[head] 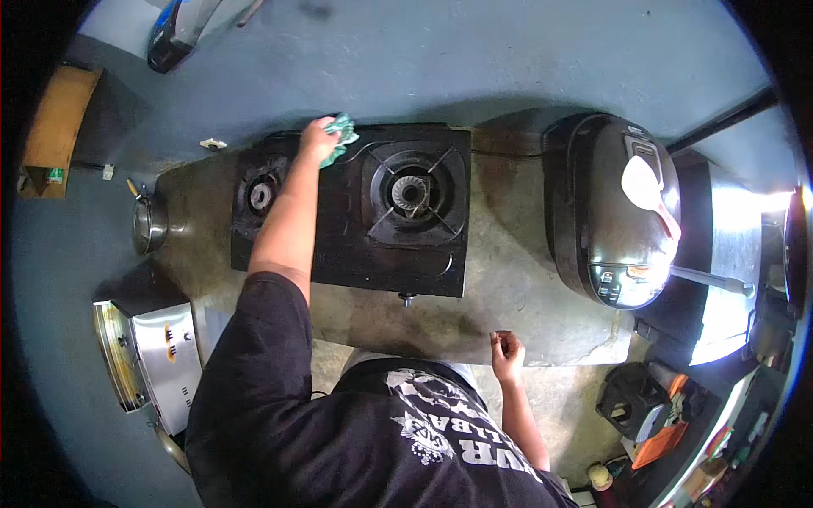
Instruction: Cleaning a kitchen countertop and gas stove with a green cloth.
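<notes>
My left hand (pixel 321 141) is closed around a crumpled green-and-white cloth (pixel 341 136) at the back edge of a black two-burner gas stove (pixel 336 254). The left forearm reaches across the stove between the small left burner (pixel 260 195) and the larger right burner (pixel 411 195), covering part of the top. Near the front edge of the concrete counter (pixel 508 286), my right hand (pixel 508 357) is loosely curled, with nothing visible in it. A control knob (pixel 407 299) sticks out from the stove's front.
A dark rice cooker (pixel 581 209) stands right of the stove, a white rice paddle (pixel 643 184) on its lid. Metal pans (pixel 149 225) are at the counter's left end. A stainless steel appliance (pixel 166 362) is lower left. A black plastic stool (pixel 632 400) is lower right.
</notes>
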`<state>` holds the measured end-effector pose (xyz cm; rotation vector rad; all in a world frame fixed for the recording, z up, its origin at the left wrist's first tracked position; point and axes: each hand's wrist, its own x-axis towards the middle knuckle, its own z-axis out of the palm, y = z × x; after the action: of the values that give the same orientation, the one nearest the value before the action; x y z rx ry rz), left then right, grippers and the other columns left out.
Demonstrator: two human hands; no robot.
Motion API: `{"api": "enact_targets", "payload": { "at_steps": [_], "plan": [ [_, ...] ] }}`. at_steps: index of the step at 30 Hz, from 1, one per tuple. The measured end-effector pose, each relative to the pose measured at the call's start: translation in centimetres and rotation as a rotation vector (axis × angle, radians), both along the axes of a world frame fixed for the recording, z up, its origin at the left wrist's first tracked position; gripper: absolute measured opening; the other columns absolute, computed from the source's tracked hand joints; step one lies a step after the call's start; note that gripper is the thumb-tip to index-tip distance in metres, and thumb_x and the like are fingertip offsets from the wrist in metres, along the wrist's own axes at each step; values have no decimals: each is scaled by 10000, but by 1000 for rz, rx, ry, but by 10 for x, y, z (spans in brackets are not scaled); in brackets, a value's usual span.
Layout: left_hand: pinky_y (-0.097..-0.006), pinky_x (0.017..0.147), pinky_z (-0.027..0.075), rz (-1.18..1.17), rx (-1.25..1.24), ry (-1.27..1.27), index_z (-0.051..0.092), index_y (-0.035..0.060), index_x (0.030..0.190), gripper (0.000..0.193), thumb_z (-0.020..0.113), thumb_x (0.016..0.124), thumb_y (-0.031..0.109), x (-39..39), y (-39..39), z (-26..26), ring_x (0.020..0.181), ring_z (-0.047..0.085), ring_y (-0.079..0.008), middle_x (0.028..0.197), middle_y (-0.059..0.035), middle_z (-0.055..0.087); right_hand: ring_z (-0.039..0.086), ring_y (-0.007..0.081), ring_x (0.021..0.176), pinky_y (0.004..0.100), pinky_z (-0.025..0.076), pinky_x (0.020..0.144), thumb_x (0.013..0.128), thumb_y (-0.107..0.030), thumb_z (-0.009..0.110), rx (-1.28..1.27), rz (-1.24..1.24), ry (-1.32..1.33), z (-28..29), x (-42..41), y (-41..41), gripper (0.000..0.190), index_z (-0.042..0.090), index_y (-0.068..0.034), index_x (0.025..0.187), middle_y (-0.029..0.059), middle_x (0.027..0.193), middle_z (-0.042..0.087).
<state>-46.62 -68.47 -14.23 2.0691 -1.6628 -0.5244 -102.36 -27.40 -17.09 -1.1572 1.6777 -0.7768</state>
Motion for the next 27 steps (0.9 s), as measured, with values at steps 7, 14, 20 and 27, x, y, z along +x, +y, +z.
{"api": "enact_targets", "payload": {
  "at_steps": [7, 14, 20, 27],
  "plan": [
    [-425, 922, 567, -336, 144, 89, 736, 109, 1235, 423, 836, 833, 192, -127, -41, 25, 991, 737, -291, 1126, -157, 742, 385, 35, 558, 262, 341, 506, 986, -160, 711, 52, 86, -42, -6, 21, -8, 164, 693, -5, 935, -34, 594, 479],
    [-459, 947, 559, -534, 117, -71, 725, 123, 1222, 380, 762, 844, 137, -270, -61, 40, 1095, 707, -366, 1167, -168, 743, 391, 28, 558, 256, 332, 503, 988, -171, 719, 45, 27, -95, 4, 31, -13, 171, 694, -11, 933, -44, 594, 490],
    [-490, 977, 554, -849, 64, -336, 676, 103, 1266, 489, 735, 783, 53, -334, -2, 45, 1156, 683, -371, 1220, -179, 721, 530, 127, 645, 316, 426, 581, 969, -184, 730, -149, -9, -10, 12, 33, -41, 176, 699, -12, 988, 64, 718, 601],
    [-433, 1106, 485, -618, 109, 441, 519, 14, 1314, 361, 523, 954, 36, -319, 32, 44, 1281, 616, -278, 1313, -171, 664, 340, 444, 1510, 485, 255, 1241, 1059, -342, 538, -606, -95, -211, 37, 96, -221, 608, 431, 28, 1529, 291, 1577, 420]
  ]
}}
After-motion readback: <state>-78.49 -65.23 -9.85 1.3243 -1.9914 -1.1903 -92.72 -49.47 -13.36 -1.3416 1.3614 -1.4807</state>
